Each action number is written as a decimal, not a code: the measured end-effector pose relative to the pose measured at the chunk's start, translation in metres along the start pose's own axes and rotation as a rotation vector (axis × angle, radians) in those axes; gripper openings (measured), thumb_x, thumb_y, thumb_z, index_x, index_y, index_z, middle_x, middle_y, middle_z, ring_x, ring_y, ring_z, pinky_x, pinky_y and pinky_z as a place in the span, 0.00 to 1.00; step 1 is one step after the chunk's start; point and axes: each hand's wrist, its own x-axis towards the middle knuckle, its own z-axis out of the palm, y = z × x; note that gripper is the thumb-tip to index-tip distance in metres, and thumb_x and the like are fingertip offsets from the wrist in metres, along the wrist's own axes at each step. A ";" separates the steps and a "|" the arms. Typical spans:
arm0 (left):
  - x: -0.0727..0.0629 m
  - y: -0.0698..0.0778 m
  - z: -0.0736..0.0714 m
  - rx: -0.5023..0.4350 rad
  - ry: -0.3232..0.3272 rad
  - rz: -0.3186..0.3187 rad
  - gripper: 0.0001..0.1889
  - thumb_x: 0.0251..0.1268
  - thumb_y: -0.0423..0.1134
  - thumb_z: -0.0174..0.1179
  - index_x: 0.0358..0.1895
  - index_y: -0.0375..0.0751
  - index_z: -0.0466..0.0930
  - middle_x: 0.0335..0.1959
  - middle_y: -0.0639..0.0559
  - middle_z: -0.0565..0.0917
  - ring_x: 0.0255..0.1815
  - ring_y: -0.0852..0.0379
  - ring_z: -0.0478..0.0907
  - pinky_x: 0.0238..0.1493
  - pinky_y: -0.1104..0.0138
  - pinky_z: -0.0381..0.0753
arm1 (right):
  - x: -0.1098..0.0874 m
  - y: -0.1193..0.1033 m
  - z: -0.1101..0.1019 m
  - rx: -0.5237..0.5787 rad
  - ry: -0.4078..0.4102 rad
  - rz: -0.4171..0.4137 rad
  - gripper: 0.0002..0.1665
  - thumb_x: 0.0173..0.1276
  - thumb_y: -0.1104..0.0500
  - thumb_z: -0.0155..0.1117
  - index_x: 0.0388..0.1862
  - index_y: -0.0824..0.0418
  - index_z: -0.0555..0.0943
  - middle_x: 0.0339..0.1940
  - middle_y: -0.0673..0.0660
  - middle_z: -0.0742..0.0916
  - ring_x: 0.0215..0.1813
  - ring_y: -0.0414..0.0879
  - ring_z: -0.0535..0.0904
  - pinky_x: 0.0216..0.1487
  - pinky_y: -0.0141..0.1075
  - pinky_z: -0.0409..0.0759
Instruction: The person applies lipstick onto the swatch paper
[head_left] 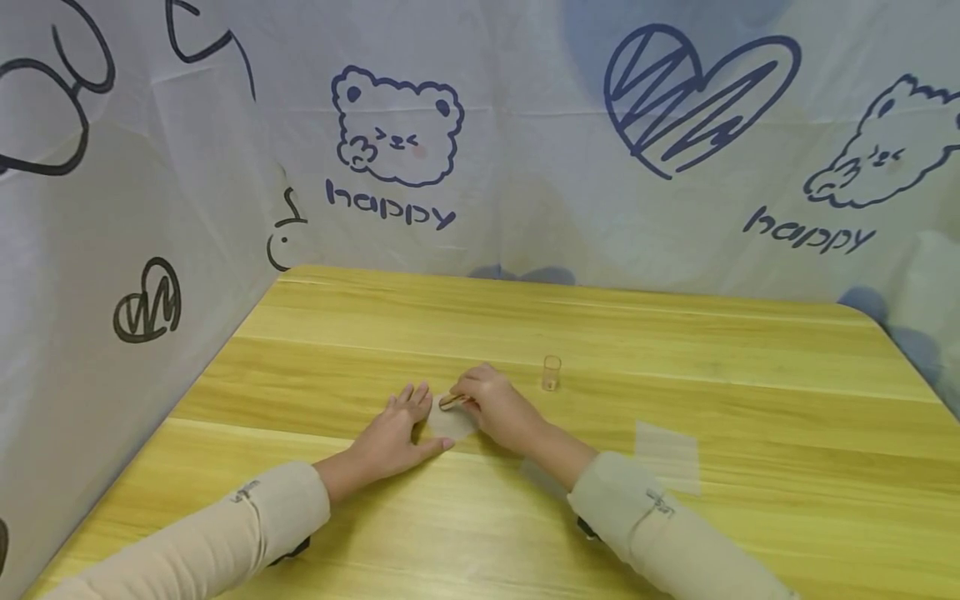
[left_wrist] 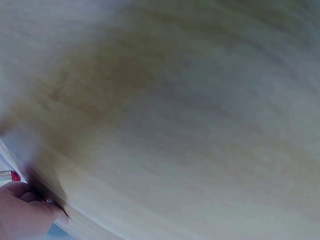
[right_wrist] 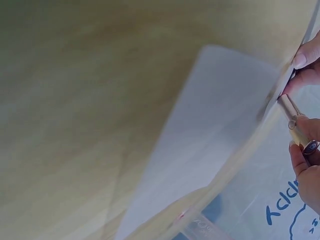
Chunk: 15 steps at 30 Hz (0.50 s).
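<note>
My left hand [head_left: 393, 433] lies with fingers spread and thumb out, resting at the left edge of a small whitish paper sheet [head_left: 457, 429]. My right hand [head_left: 501, 408] pinches a small pinkish-gold tube [head_left: 452, 402] between thumb and fingers. Its end is low over the upper part of that sheet. In the right wrist view the tube [right_wrist: 288, 111] shows a shiny barrel and a round end, partly covered by fingers. A clear cap-like cylinder [head_left: 551, 373] with an orange-tinted rim stands beyond the right hand.
A second whitish sheet [head_left: 667, 457] lies on the wooden table [head_left: 787, 400] right of the right forearm. Another pale sheet [head_left: 542, 478] is partly hidden beneath that forearm. White cloth [head_left: 525, 167] with drawings hangs behind and left of the table.
</note>
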 end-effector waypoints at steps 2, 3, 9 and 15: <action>0.000 0.000 0.000 0.000 -0.005 0.000 0.40 0.61 0.52 0.59 0.64 0.22 0.58 0.69 0.29 0.55 0.72 0.32 0.47 0.68 0.40 0.51 | 0.001 -0.001 0.000 -0.003 -0.006 -0.006 0.11 0.58 0.72 0.63 0.41 0.65 0.83 0.44 0.59 0.85 0.49 0.51 0.78 0.47 0.33 0.82; 0.000 0.000 0.000 -0.002 -0.006 -0.001 0.40 0.61 0.52 0.59 0.64 0.22 0.58 0.69 0.29 0.54 0.72 0.32 0.47 0.68 0.40 0.51 | 0.001 -0.001 0.000 -0.004 -0.010 -0.008 0.11 0.59 0.72 0.62 0.41 0.66 0.83 0.44 0.59 0.84 0.50 0.51 0.78 0.48 0.34 0.82; 0.000 0.000 0.000 -0.005 -0.001 0.004 0.40 0.61 0.53 0.59 0.64 0.21 0.59 0.69 0.29 0.55 0.71 0.30 0.48 0.67 0.39 0.52 | 0.003 -0.003 -0.001 -0.017 -0.034 -0.020 0.12 0.60 0.73 0.60 0.42 0.66 0.82 0.45 0.60 0.84 0.51 0.51 0.77 0.51 0.35 0.81; -0.001 0.001 -0.002 -0.002 -0.004 -0.001 0.40 0.61 0.52 0.59 0.64 0.21 0.59 0.69 0.29 0.55 0.71 0.31 0.48 0.68 0.40 0.52 | 0.004 -0.005 -0.001 -0.054 -0.044 -0.069 0.11 0.60 0.74 0.60 0.41 0.66 0.82 0.44 0.59 0.84 0.51 0.50 0.76 0.52 0.35 0.80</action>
